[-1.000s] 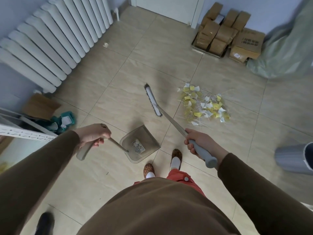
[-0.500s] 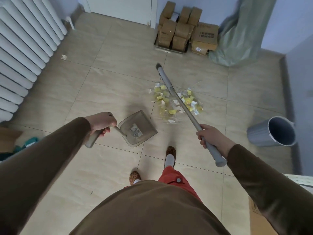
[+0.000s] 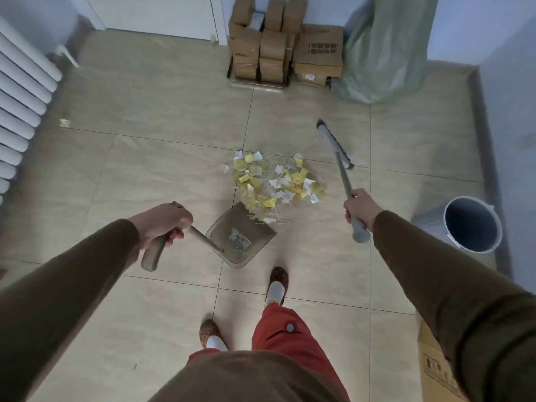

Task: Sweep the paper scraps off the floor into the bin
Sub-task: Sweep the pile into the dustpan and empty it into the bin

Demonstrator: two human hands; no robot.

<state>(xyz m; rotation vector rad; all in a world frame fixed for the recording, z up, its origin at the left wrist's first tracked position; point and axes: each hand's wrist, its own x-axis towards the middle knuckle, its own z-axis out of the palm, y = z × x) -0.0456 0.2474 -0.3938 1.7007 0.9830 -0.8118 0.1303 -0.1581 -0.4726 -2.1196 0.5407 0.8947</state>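
Note:
A heap of yellow and white paper scraps [image 3: 275,184] lies on the tiled floor in front of me. My left hand [image 3: 162,224] grips the handle of a grey-brown dustpan [image 3: 240,239], whose front lip touches the near edge of the heap. My right hand [image 3: 359,208] grips the grey handle of a broom [image 3: 336,146]; its head sits on the floor just right of the scraps. A grey bin [image 3: 472,224] stands open on the floor at the right, beyond my right arm.
Stacked cardboard boxes [image 3: 278,47] and a greenish plastic bag [image 3: 383,53] stand against the far wall. A white radiator [image 3: 20,97] runs along the left. One stray scrap [image 3: 64,122] lies near it. A cardboard box [image 3: 435,369] sits at lower right.
The broom head has swung from left of the heap, across it, to its right side. The dustpan has moved forward to the heap's near edge. The view has turned right.

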